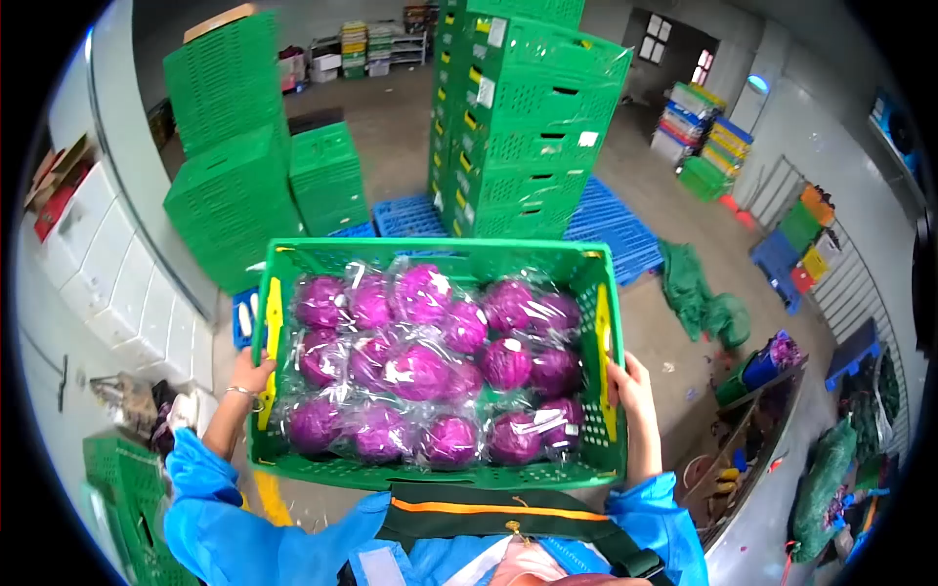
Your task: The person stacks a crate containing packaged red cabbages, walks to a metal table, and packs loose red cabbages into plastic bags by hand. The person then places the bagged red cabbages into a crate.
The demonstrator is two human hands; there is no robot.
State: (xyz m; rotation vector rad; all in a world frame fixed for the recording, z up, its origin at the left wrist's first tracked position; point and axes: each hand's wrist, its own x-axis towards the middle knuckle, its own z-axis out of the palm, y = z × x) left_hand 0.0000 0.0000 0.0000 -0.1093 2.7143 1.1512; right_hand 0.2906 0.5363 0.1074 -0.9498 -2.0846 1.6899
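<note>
Green plastic crate point(440, 479), packed full of round purple cabbages point(418, 373), lol.
Held it up level in front of the body, left hand point(252, 376) and right hand point(633, 391) mostly closed around opposite short ends, right by the long yellow strips point(275, 322). Couldn't see every finger behind the perforated walls. Also spotted crinkly, shiny clear film point(376, 342) over the veiny cabbages, plus tall boxy stacked crates point(537, 127) beyond, near slatted blue pallets point(616, 230).

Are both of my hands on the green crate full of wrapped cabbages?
Yes, the left hand and the right hand each grip one end of the crate.
</note>
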